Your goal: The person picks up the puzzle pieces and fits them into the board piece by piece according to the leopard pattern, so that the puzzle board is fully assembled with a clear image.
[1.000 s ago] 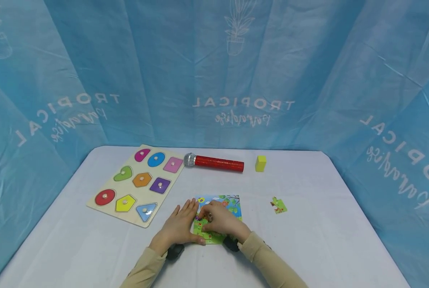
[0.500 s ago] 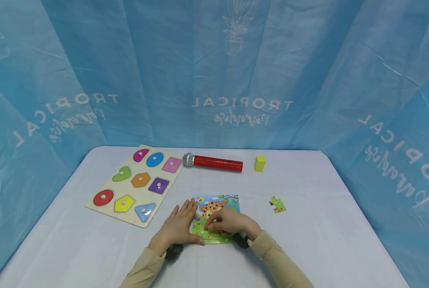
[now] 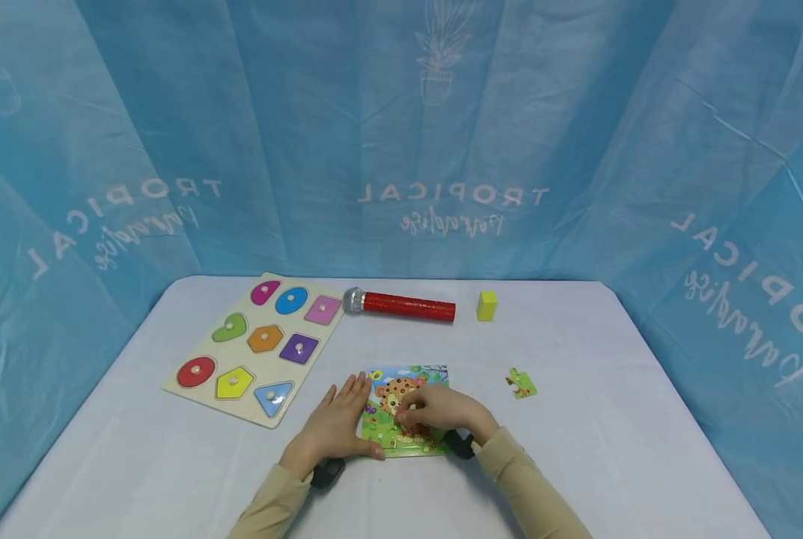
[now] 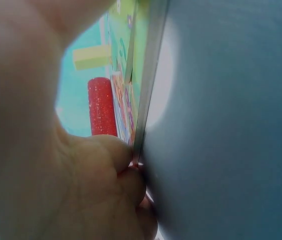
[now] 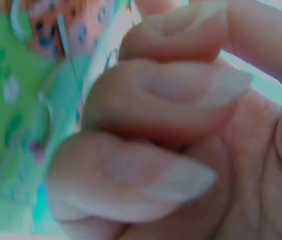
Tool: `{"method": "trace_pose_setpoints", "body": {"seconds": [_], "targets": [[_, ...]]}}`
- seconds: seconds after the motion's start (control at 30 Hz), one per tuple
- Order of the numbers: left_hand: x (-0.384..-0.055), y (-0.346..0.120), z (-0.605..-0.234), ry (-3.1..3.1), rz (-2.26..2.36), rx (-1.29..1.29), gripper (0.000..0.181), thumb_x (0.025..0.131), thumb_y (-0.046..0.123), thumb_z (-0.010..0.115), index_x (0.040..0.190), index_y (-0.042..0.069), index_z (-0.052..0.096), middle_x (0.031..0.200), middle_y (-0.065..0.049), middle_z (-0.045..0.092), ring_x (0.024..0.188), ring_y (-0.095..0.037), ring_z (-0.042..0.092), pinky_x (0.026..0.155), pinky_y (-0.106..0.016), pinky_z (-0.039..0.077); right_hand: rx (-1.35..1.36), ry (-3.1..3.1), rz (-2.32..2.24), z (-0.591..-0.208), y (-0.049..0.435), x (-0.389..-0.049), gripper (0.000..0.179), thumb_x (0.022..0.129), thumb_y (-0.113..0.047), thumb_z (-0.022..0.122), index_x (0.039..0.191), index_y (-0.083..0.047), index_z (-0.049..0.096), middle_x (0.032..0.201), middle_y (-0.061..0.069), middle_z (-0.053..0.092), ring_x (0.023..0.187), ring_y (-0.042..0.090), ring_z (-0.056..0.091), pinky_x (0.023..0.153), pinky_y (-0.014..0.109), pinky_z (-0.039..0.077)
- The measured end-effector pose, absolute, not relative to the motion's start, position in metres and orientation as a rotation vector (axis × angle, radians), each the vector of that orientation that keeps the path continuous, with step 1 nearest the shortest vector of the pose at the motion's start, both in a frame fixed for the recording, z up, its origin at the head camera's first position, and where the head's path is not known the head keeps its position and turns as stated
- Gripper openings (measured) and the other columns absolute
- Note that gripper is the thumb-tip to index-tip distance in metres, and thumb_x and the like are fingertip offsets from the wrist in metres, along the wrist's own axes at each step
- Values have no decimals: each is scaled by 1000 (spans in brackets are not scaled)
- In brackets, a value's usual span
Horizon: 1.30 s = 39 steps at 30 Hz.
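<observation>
A square jigsaw puzzle [image 3: 374, 434] with a spotted cartoon leopard on green and blue lies near the front of the table. Flat along its left edge rests my left hand [image 3: 337, 419], fingers straight, thumb at the lower left corner. In the left wrist view, the puzzle's edge [image 4: 149, 75] shows beside that palm. My right hand [image 3: 444, 410] is over the puzzle's right half, fingertips at its middle. Curled fingers [image 5: 131, 175] fill the right wrist view beside the pieces; whether thumb and index finger pinch a piece is hidden. One loose puzzle piece [image 3: 524, 383] lies to the right.
At the left lies a wooden shape board [image 3: 206, 404] with several coloured knobbed shapes. A red toy microphone [image 3: 408, 306] lies behind the puzzle, with a yellow block [image 3: 486, 307] to its right. A blue printed curtain [image 3: 401, 135] encloses the back and sides.
My right hand has slid to the right across the puzzle, uncovering the leopard's head, then its lower middle. My left hand stays at the left edge. The loose piece has not moved.
</observation>
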State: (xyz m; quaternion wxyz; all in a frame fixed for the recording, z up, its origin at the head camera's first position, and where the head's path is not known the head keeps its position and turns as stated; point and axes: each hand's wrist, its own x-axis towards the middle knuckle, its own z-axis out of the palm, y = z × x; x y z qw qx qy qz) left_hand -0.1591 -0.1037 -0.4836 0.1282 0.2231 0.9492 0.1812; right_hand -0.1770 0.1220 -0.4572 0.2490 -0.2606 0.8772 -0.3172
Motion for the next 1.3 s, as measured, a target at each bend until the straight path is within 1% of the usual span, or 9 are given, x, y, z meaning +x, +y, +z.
{"method": "trace_pose_setpoints", "body": {"seconds": [0.33, 0.4, 0.53, 0.67, 0.8, 0.9, 1.03, 1.13, 1.3], "targets": [[-160, -105, -481, 2759, 545, 648, 120, 66, 62, 78, 152, -1, 24, 162, -18, 17, 151, -35, 15, 121, -57, 15, -723, 2381, -869, -456, 121, -180, 17, 96, -24, 61, 93, -12, 72, 70, -4, 58, 60, 6, 47, 56, 20, 39], [-159, -104, -481, 2758, 549, 643, 120, 66, 62, 79, 152, -1, 24, 162, -18, 17, 151, -35, 15, 121, -57, 15, -718, 2391, -861, -455, 121, -179, 16, 96, -24, 61, 94, -12, 72, 71, -5, 58, 61, 6, 48, 56, 20, 40], [-159, -104, -481, 2756, 543, 641, 120, 66, 62, 78, 152, -1, 24, 162, -18, 17, 151, -34, 15, 121, -57, 15, -715, 2398, -895, -454, 121, -178, 17, 96, -23, 59, 101, -14, 72, 78, -4, 63, 64, 6, 48, 60, 21, 41], [-158, -105, -480, 2756, 517, 644, 119, 67, 62, 78, 152, -1, 24, 162, -18, 17, 151, -34, 15, 121, -56, 15, -741, 2361, -893, -454, 115, -175, 19, 97, -21, 58, 109, -16, 72, 79, -5, 63, 61, 4, 43, 59, 19, 38], [-158, -105, -479, 2759, 512, 645, 114, 72, 63, 73, 152, -1, 24, 162, -18, 17, 151, -34, 15, 121, -56, 15, -758, 2314, -887, -457, 109, -172, 19, 97, -19, 58, 109, -16, 72, 67, -4, 57, 54, 3, 42, 53, 17, 35], [-157, -105, -479, 2768, 527, 650, 103, 81, 60, 67, 152, -1, 24, 161, -18, 19, 150, -34, 16, 121, -56, 15, -737, 2293, -907, -458, 107, -172, 20, 97, -18, 57, 109, -15, 72, 62, -3, 53, 51, 4, 41, 51, 18, 34], [-155, -104, -477, 2778, 547, 651, 88, 90, 52, 59, 151, -2, 26, 161, -18, 21, 150, -35, 17, 121, -57, 15, -731, 2298, -904, -460, 111, -173, 20, 98, -19, 56, 111, -16, 71, 68, -4, 56, 54, 4, 42, 53, 18, 36], [-155, -103, -477, 2768, 575, 639, 87, 90, 49, 61, 151, -2, 26, 161, -18, 20, 150, -35, 17, 121, -57, 14, -721, 2343, -903, -461, 115, -175, 20, 98, -21, 56, 111, -17, 71, 80, -5, 63, 60, 5, 45, 59, 20, 40], [-155, -103, -477, 2754, 583, 631, 91, 87, 49, 65, 151, -2, 25, 161, -18, 19, 150, -35, 16, 121, -57, 13, -695, 2353, -922, -459, 122, -177, 21, 99, -21, 55, 113, -15, 70, 84, -3, 65, 64, 8, 50, 62, 23, 43]]}}
